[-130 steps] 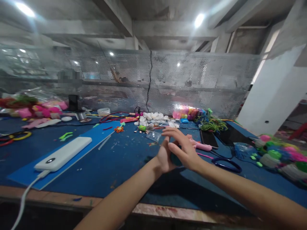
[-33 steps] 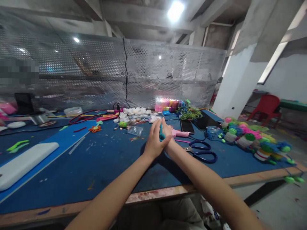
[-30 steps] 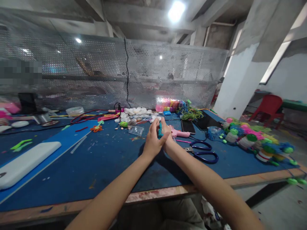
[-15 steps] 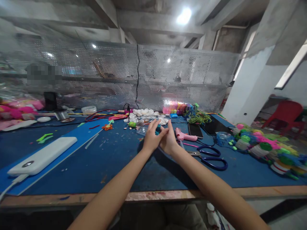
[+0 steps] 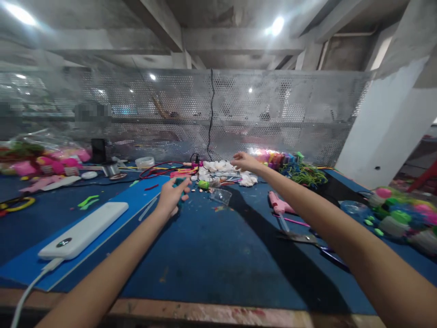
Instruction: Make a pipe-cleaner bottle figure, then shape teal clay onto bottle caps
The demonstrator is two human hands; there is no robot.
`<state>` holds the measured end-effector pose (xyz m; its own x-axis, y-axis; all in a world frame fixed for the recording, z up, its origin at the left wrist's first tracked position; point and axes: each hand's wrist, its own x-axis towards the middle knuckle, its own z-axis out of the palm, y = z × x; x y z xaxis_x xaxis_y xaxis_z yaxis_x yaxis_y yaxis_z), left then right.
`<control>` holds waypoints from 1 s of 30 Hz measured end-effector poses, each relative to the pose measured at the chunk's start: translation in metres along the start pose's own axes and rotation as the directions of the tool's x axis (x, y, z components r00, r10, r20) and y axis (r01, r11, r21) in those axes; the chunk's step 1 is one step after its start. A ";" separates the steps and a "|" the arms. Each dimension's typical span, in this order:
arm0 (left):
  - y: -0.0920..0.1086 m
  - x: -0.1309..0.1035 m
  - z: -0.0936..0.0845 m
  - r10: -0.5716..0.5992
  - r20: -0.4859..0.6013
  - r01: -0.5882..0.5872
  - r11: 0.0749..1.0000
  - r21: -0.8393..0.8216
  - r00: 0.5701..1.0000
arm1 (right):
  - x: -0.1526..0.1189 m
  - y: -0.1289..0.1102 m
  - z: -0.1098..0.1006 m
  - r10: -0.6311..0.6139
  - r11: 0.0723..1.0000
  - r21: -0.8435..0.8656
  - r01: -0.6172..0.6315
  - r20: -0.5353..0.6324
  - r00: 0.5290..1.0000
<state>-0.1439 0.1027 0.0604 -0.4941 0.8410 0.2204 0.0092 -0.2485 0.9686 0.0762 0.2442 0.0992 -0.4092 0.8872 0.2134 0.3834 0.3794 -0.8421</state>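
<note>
My left hand (image 5: 171,197) is closed around a small teal piece (image 5: 179,183), mostly hidden by the fingers, so its kind cannot be told. It hovers over the near edge of the blue board. Well forward and to the right, my right hand (image 5: 243,161) is raised above the white cotton-like pieces (image 5: 218,169) at the back of the table. Its fingers point left, slightly bent and apart, with nothing visible in them. Between the hands lie a small bright green piece (image 5: 204,185) and a clear plastic container (image 5: 221,196).
A white power bank (image 5: 85,230) rests on the blue board (image 5: 138,193) at left. Under my right forearm lie a pink glue gun (image 5: 278,202) and scissors (image 5: 303,238). Green strands (image 5: 303,175) and colourful figures (image 5: 399,221) stand at right; pink plush pieces (image 5: 54,166) fill the back left.
My hands were together at the middle; now they are apart. The left moved left with the teal piece, the right reached forward over the white pieces. The view turned slightly left.
</note>
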 end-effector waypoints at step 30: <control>-0.054 -0.004 0.033 -0.342 0.420 0.488 0.816 -0.311 0.841 | 0.010 0.023 -0.004 -0.194 0.713 -0.332 0.617 0.752 0.630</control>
<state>-0.1143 0.1286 0.0112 -0.0536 0.9938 -0.0979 -0.5042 0.0577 0.8616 0.0842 0.2625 0.0837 -0.9549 0.2874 -0.0746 0.2962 0.9053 -0.3045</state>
